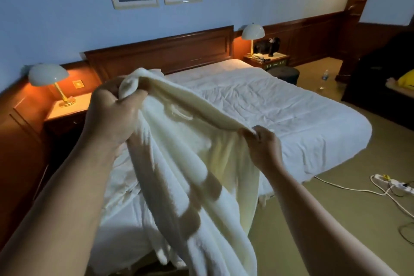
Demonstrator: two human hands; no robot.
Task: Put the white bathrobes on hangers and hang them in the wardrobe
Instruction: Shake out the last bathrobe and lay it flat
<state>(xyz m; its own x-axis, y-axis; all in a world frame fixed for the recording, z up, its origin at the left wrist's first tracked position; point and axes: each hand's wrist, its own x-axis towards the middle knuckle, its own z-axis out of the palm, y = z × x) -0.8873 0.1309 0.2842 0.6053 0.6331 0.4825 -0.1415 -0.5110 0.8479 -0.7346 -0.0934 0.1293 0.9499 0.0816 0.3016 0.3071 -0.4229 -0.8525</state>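
A white terry bathrobe (197, 163) hangs in front of me over the near corner of the bed (280, 114). My left hand (112, 114) grips a bunched part of its top edge, raised at the left. Lower and to the right, my right hand (262, 145) pinches the same edge. The cloth stretches between both hands and drapes down in folds toward the floor. No hanger and no wardrobe are in view.
Lit lamps stand on nightstands at the left (48, 76) and far right (252, 31) of the bed. A white power strip and cables (394, 185) lie on the carpet at right. A water bottle (324, 77) stands on the floor. A person's arm (394, 84) shows on the dark sofa.
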